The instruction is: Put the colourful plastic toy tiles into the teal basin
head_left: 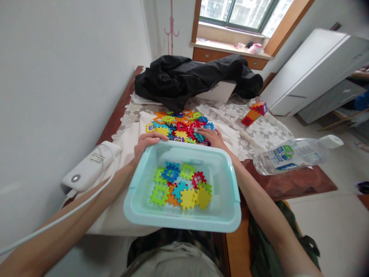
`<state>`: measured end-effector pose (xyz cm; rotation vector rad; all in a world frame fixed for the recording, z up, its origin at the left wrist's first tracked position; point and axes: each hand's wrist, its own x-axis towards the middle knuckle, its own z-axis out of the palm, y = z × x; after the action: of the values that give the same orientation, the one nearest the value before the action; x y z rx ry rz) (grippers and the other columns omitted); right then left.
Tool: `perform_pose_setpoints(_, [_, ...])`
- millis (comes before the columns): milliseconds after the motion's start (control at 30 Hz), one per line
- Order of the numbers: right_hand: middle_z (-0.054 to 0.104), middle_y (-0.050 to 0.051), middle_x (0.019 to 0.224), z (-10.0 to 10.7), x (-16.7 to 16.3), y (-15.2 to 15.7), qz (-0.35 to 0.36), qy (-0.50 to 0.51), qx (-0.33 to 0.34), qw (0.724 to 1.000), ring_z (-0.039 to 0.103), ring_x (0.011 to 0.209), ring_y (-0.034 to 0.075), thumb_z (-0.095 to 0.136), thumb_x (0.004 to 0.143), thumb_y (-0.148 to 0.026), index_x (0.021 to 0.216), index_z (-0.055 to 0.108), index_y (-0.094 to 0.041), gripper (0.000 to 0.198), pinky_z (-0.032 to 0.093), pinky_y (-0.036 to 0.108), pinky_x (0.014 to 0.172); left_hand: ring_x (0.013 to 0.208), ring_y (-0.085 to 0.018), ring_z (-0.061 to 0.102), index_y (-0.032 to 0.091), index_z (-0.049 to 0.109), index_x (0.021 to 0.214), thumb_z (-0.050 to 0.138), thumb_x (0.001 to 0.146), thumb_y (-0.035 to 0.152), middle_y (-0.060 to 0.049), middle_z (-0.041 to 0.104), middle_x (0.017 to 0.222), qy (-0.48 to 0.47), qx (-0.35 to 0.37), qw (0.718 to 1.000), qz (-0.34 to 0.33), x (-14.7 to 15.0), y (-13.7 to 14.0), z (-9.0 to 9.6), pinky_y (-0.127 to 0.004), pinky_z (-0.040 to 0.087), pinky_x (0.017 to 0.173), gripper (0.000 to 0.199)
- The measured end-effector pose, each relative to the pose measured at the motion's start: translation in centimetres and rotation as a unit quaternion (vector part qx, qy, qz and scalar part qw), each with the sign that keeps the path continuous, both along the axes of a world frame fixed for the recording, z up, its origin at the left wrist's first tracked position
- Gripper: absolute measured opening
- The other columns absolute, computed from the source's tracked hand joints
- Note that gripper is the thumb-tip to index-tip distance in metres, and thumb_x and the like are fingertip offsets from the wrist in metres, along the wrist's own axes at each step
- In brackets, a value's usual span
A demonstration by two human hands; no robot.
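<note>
Head view: cluttered desk (291,184) against a white wall; left hand (148,141) grips the tub (227,207), right hand (211,136) rests loosely on blocks (181,125).

Both forearms stretch forward, bare and nearly parallel. The left hand (147,141) curls in a closed grip. The right hand (211,137) lies flat, fingers extended.

The right hand (211,137) has its fingertips buried among the loose tiles (180,125); whether they pinch one cannot be told. The palm of the left hand (147,141) is hidden behind the far rim of the bin (138,207). A black jacket (190,79) covers most of a white box (220,91). The label print on the bottle (291,154) is too small to read. A cable (43,227) runs off the left edge.
</note>
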<state>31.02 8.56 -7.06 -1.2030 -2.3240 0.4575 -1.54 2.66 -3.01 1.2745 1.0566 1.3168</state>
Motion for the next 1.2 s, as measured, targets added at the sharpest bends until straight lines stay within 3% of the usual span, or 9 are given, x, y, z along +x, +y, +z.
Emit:
perform_pose_setpoints(200, [0.080, 0.009, 0.121, -0.8, 0.2, 1.0, -0.030, 0.010, 0.020, 0.999, 0.071, 0.121, 0.031, 0.073, 0.098, -0.041, 0.117, 0.076, -0.027, 0.025, 0.028, 0.058, 0.127, 0.077, -0.022, 0.064, 0.024, 0.073, 0.061, 0.073, 0.069, 0.033, -0.004, 0.075, 0.076, -0.016, 0.010, 0.999, 0.028, 0.9, -0.5, 0.7, -0.030, 0.053, 0.068, 0.012])
perform_pose_setpoints(367, [0.071, 0.013, 0.145, -0.8, 0.3, 1.3, -0.052, -0.056, 0.046, 0.996, 0.060, 0.137, 0.037, 0.076, 0.097, -0.047, 0.136, 0.074, -0.026, 0.044, 0.036, 0.056, 0.119, 0.064, -0.018, 0.059, 0.020, 0.084, 0.066, 0.072, 0.062, 0.033, -0.006, 0.077, 0.072, -0.045, -0.025, 0.998, 0.045, 1.5, -0.6, 1.2, -0.026, 0.045, 0.055, 0.018])
perform_pose_setpoints(567, [0.076, 0.014, 0.129, -0.7, 0.4, 1.3, -0.075, -0.100, 0.030, 0.992, 0.065, 0.120, 0.037, 0.072, 0.100, -0.050, 0.134, 0.078, -0.026, 0.042, 0.046, 0.053, 0.105, 0.071, -0.017, 0.063, 0.017, 0.086, 0.076, 0.078, 0.067, 0.032, -0.006, 0.079, 0.078, -0.057, -0.012, 0.998, 0.033, 1.5, -1.0, 1.0, -0.023, 0.047, 0.062, 0.019])
perform_pose_setpoints(633, [0.075, 0.014, 0.128, -0.7, 0.4, 1.3, -0.068, -0.093, 0.033, 0.993, 0.065, 0.118, 0.035, 0.069, 0.101, -0.052, 0.134, 0.078, -0.025, 0.044, 0.048, 0.051, 0.104, 0.072, -0.018, 0.066, 0.016, 0.087, 0.087, 0.079, 0.071, 0.038, -0.007, 0.079, 0.083, -0.082, -0.022, 0.996, -0.013, 1.4, -1.1, 0.7, -0.023, 0.049, 0.061, 0.028])
perform_pose_setpoints(733, [0.072, 0.017, 0.133, -0.7, 0.4, 1.3, -0.075, -0.106, 0.032, 0.991, 0.064, 0.119, 0.037, 0.070, 0.099, -0.055, 0.137, 0.077, -0.023, 0.050, 0.050, 0.051, 0.102, 0.074, -0.022, 0.072, 0.019, 0.081, 0.121, 0.076, 0.077, 0.049, -0.008, 0.081, 0.096, -0.161, -0.080, 0.975, -0.133, 1.3, -1.3, 0.6, -0.027, 0.056, 0.065, 0.054])
perform_pose_setpoints(867, [0.073, 0.017, 0.131, -0.7, 0.9, 1.7, -0.071, -0.099, 0.028, 0.992, 0.064, 0.118, 0.038, 0.078, 0.094, -0.052, 0.127, 0.080, -0.022, 0.045, 0.051, 0.051, 0.103, 0.094, -0.030, 0.079, 0.022, 0.066, 0.148, 0.070, 0.079, 0.037, -0.012, 0.081, 0.120, -0.208, -0.171, 0.929, -0.255, 1.3, -1.8, 1.0, -0.038, 0.063, 0.083, 0.072])
perform_pose_setpoints(967, [0.076, 0.013, 0.119, -0.7, 1.3, 1.9, -0.039, -0.059, 0.035, 0.997, 0.067, 0.111, 0.033, 0.075, 0.097, -0.041, 0.113, 0.082, -0.023, 0.026, 0.052, 0.047, 0.102, 0.106, -0.036, 0.078, 0.015, 0.068, 0.147, 0.067, 0.077, 0.034, -0.017, 0.079, 0.128, -0.206, -0.209, 0.912, -0.286, 1.4, -2.0, 1.4, -0.044, 0.063, 0.092, 0.072])
perform_pose_setpoints(1033, [0.077, 0.012, 0.113, -0.7, 1.5, 1.9, -0.033, -0.042, 0.039, 0.998, 0.068, 0.107, 0.031, 0.071, 0.098, -0.036, 0.110, 0.080, -0.022, 0.021, 0.053, 0.045, 0.100, 0.108, -0.038, 0.078, 0.012, 0.072, 0.142, 0.066, 0.077, 0.034, -0.019, 0.079, 0.129, -0.196, -0.207, 0.919, -0.274, 1.5, -2.0, 1.5, -0.046, 0.062, 0.094, 0.069])
perform_pose_setpoints(1200, [0.075, 0.015, 0.128, -0.4, 2.1, 1.7, -0.078, -0.059, 0.049, 0.994, 0.065, 0.120, 0.036, 0.075, 0.095, -0.048, 0.121, 0.078, -0.021, 0.038, 0.050, 0.051, 0.106, 0.100, -0.032, 0.078, 0.014, 0.082, 0.123, 0.067, 0.077, 0.033, -0.015, 0.082, 0.117, -0.165, -0.169, 0.948, -0.215, 1.6, -1.9, 1.7, -0.039, 0.063, 0.086, 0.052])
